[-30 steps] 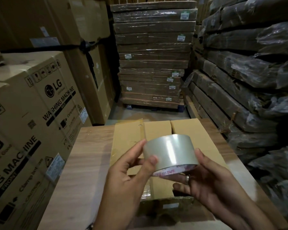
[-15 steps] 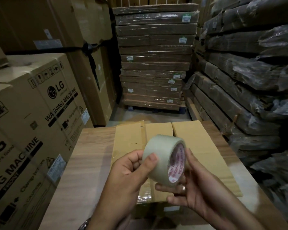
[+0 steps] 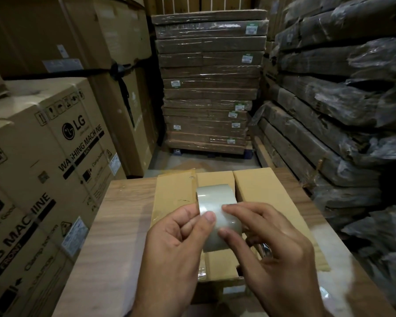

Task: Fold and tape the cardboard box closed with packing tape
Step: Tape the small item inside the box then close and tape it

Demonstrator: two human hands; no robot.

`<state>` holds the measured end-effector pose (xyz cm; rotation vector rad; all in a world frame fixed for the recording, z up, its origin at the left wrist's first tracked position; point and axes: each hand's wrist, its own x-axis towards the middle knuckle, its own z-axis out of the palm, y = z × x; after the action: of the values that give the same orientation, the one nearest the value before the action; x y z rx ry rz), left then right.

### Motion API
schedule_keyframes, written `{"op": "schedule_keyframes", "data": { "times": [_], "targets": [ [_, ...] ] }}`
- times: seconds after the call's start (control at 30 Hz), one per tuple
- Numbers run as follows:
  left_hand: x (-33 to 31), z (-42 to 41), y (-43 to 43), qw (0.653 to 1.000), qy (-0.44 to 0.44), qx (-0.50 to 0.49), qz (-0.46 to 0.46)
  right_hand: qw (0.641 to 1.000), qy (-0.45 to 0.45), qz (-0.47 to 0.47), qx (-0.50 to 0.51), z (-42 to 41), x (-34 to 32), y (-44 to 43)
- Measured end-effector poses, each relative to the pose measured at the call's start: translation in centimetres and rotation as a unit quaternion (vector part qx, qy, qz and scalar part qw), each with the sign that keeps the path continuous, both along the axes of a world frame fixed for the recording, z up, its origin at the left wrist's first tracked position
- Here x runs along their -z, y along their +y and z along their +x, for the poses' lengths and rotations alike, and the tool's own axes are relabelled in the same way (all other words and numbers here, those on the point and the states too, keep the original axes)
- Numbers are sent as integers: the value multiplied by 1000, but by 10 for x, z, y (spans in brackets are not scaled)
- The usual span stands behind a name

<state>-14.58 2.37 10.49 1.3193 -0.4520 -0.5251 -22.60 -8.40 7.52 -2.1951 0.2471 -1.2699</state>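
A flat brown cardboard box lies on the wooden table, its flaps folded down with a gap between them and old clear tape along its left flap. A roll of clear packing tape hovers just above the box's middle. My left hand pinches the roll's left edge with thumb and fingers. My right hand cups the roll from the right, its thumb and fingertip pressed on the tape's outer surface. A ring shows on my right hand. The roll's lower part is hidden by my fingers.
Large cartons printed with "LG washing machine" stand close on the left. A pallet of flat shrink-wrapped cartons stands straight ahead. Plastic-wrapped bundles are stacked along the right, close to the table's edge.
The roll was turned in my hands: its printed core faced me half a second ago, now its outer tape surface faces me. My right thumb and fingertip moved onto that surface.
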Motion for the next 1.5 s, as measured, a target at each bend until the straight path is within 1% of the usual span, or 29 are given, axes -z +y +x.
{"op": "schedule_keyframes", "data": {
  "times": [0.07, 0.2, 0.33, 0.43, 0.5, 0.57, 0.67, 0.73, 0.83, 0.9, 0.93, 1.0, 1.03, 1.1, 1.23, 1.3, 1.33, 1.4, 1.43, 1.5],
  "targets": [
    [-3, -2, 1, 1000, 1, -6, 1, 1000, -18, -2, 7, 0, -1, 2],
    [-5, -4, 3, 1000, -11, -11, 13, 1000, -18, 5, 5, 0, -3, 4],
    [-6, -3, 4, 1000, 16, -23, 2, 1000, -16, 2, -8, -1, -3, 5],
    [-6, 0, 5, 997, 70, -27, -20, 1000, -18, -10, -18, -1, -1, 5],
    [-7, 3, 6, 991, 126, -29, -46, 999, -21, -21, -24, -1, 3, 4],
    [-10, 4, 7, 979, 190, -32, -72, 999, -25, -34, -30, -2, 7, 3],
    [-16, 7, 7, 955, 279, -25, -98, 998, -39, -18, -53, -3, 8, 0],
    [-22, 9, 7, 936, 332, -33, -115, 998, -47, 22, -43, -6, 7, 2],
    [-28, 12, 8, 907, 391, -53, -147, 984, -38, 171, -26, -9, 6, 5],
    [-27, 13, 8, 898, 409, -45, -156, 974, -23, 223, -23, -8, 6, 7],
    [-26, 11, 8, 895, 416, -41, -157, 960, -20, 275, -43, -7, 7, 9],
    [-23, 8, 6, 889, 427, -39, -160, 904, 0, 414, -110, -5, 7, 12],
    [-22, 6, 4, 889, 426, -41, -161, 882, 9, 454, -123, -4, 6, 14],
    [-22, 3, 2, 891, 421, -51, -163, 870, 15, 481, -107, -3, 3, 14],
    [-22, -3, -2, 889, 419, -59, -175, 869, 4, 486, -90, 0, -2, 12],
    [-21, -3, -1, 896, 409, -56, -164, 869, 2, 486, -90, 1, -6, 11],
    [-19, -2, 0, 908, 392, -44, -139, 871, 3, 482, -93, 1, -7, 10],
    [-13, 3, 5, 948, 317, -20, -32, 880, 16, 464, -97, 0, -11, 6],
    [-9, 6, 7, 964, 262, -18, 32, 886, 32, 453, -96, 0, -13, 3],
    [-1, 13, 12, 981, 139, -40, 127, 892, 69, 437, -92, -1, -14, -2]
  ]
}}
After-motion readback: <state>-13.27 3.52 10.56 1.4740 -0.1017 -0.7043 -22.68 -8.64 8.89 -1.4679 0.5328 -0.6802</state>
